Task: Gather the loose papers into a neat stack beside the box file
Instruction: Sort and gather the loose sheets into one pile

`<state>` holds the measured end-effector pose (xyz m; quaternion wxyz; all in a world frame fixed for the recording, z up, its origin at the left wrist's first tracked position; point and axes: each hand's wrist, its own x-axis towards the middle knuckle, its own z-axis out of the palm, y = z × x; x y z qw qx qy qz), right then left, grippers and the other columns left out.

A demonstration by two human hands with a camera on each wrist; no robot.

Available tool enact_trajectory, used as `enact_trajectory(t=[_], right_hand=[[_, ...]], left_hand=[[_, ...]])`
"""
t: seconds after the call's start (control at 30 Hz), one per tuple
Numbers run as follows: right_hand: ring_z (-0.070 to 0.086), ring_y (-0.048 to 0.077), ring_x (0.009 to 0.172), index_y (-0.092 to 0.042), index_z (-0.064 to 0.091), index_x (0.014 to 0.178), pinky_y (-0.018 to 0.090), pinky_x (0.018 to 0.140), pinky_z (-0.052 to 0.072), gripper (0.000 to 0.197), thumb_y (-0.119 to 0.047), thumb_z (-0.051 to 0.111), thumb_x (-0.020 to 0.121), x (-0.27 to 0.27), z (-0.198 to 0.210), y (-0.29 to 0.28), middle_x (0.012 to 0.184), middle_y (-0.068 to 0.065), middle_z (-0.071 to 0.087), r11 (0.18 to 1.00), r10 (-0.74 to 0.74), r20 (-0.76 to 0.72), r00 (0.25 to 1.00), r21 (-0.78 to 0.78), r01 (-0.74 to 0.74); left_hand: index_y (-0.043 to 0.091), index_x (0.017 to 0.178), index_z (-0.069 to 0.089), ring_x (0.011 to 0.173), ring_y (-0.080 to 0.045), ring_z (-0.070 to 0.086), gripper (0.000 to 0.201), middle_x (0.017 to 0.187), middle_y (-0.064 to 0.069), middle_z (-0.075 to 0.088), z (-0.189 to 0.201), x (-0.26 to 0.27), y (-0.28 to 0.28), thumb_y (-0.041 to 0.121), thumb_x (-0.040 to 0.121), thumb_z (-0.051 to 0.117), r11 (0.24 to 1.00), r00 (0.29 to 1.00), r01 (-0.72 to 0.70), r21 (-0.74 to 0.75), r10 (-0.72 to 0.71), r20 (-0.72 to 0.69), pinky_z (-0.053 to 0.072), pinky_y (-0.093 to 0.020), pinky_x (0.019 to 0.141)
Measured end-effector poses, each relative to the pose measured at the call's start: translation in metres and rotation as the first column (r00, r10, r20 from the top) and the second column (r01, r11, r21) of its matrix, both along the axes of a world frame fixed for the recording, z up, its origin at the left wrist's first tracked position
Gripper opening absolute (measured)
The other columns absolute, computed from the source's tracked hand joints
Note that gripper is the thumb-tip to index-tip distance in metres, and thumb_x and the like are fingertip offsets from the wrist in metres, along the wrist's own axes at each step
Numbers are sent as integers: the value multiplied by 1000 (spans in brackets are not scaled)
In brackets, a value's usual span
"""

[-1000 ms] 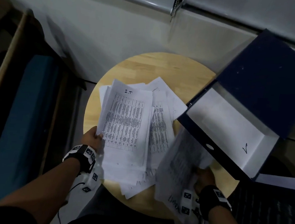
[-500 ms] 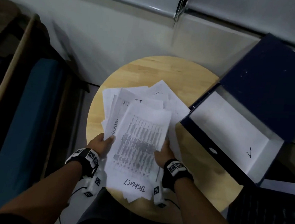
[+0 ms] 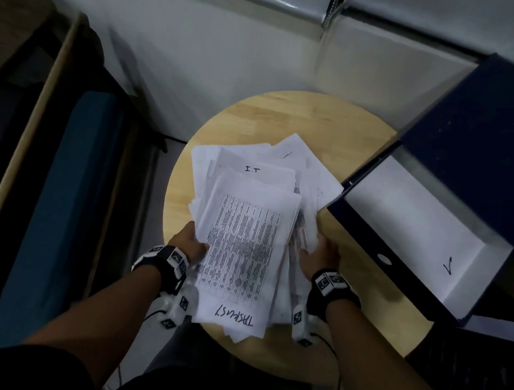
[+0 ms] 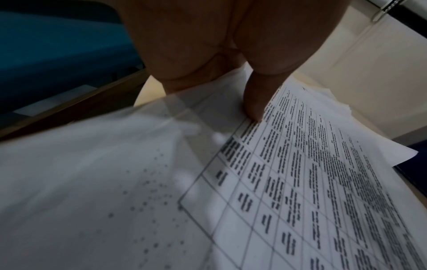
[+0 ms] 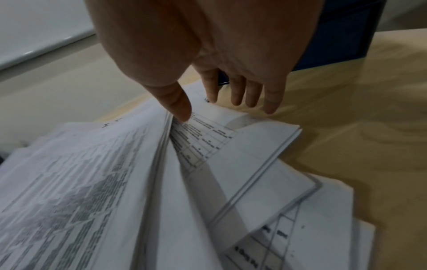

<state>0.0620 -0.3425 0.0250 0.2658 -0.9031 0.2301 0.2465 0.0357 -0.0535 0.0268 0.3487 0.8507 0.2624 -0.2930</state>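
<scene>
A loose pile of printed white papers [image 3: 246, 240] lies on the round wooden table [image 3: 286, 120], its near end hanging past the front edge. My left hand [image 3: 189, 241] holds the pile's left edge; its thumb [image 4: 253, 106] presses on the top printed sheet [image 4: 300, 182]. My right hand [image 3: 320, 256] is at the pile's right edge with straight fingers [image 5: 254, 95] pointing down at the table [image 5: 346, 127], and its thumb [image 5: 177, 106] touches fanned sheets [image 5: 92, 182]. The open navy box file [image 3: 366, 242] stands just right of the pile, lid [image 3: 484, 145] raised.
A blue cushioned seat with a wooden frame [image 3: 59, 194] runs along the left. The wall and a blind chain [image 3: 331, 13] stand behind the table. A dark ribbed surface [image 3: 465, 380] lies at the lower right, under the box file's corner.
My right hand carried a sheet from near the box file onto the pile, then shifted to the pile's right edge. The left hand stayed at the left edge. The sheets are drawn closer together.
</scene>
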Motion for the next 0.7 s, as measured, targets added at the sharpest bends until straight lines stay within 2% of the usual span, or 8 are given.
enact_trajectory(t=[0.1, 0.2, 0.3, 0.37, 0.43, 0.57, 0.63, 0.7], right_hand=[[55, 37, 120, -15, 42, 140, 48, 102, 47, 69, -32, 66, 77, -1, -15, -12, 136, 16, 54, 991, -86, -12, 996, 98, 87], [59, 37, 114, -11, 45, 136, 45, 97, 51, 60, -22, 68, 82, -1, -6, -11, 130, 17, 59, 986, -145, 24, 989, 92, 142], [62, 36, 110, -9, 52, 133, 37, 92, 52, 47, -15, 62, 87, 0, 6, -12, 125, 15, 64, 985, -149, 20, 989, 91, 147], [65, 33, 102, -8, 60, 122, 35, 87, 54, 34, -13, 59, 88, 1, 11, -13, 119, 13, 68, 989, -85, -27, 996, 122, 88], [63, 29, 97, -8, 62, 121, 32, 85, 51, 31, -11, 56, 91, 0, 16, -15, 119, 13, 67, 984, -60, -44, 997, 163, 67], [40, 34, 138, -7, 37, 146, 38, 115, 33, 50, -11, 46, 98, -5, 28, -8, 152, 15, 40, 991, -45, -6, 999, 130, 45], [39, 35, 138, -9, 33, 148, 36, 112, 33, 50, -7, 41, 99, -8, 39, 5, 151, 16, 40, 996, -23, 58, 998, 82, 18], [52, 36, 126, -11, 44, 141, 37, 102, 44, 47, 1, 40, 96, -9, 54, 24, 136, 16, 55, 997, 21, 177, 984, 68, -34]], left_hand=[[19, 114, 46, 81, -31, 64, 35, 94, -11, 64, -5, 1, -1, 22, 82, 60, 1000, 999, -18, 4, 18, 33, 57, -41, 77], [23, 111, 48, 74, -31, 66, 33, 91, -12, 65, -13, -2, 3, 20, 80, 61, 999, 996, -37, -22, 39, 81, 59, -44, 70], [30, 98, 50, 58, -35, 63, 28, 80, -19, 63, -18, -8, 8, 16, 75, 56, 987, 976, -145, -64, 153, 157, 59, -50, 53], [24, 96, 49, 50, -33, 57, 24, 76, -23, 59, -13, -10, 9, 8, 79, 53, 969, 950, -232, -83, 244, 197, 55, -41, 44], [13, 100, 47, 58, -33, 58, 19, 80, -24, 59, -10, -11, 11, 4, 84, 54, 962, 938, -268, -53, 273, 215, 51, -32, 49], [7, 95, 43, 67, -34, 61, 17, 80, -24, 61, -13, -8, 19, 8, 86, 58, 961, 945, -273, -35, 275, 175, 54, -40, 62], [5, 96, 43, 66, -32, 59, 19, 83, -25, 62, -18, -4, 23, 10, 86, 59, 970, 959, -243, -1, 240, 149, 51, -36, 61], [5, 99, 44, 69, -32, 60, 21, 89, -25, 64, -21, -1, 25, 10, 85, 59, 972, 962, -234, 17, 229, 151, 51, -35, 60]])
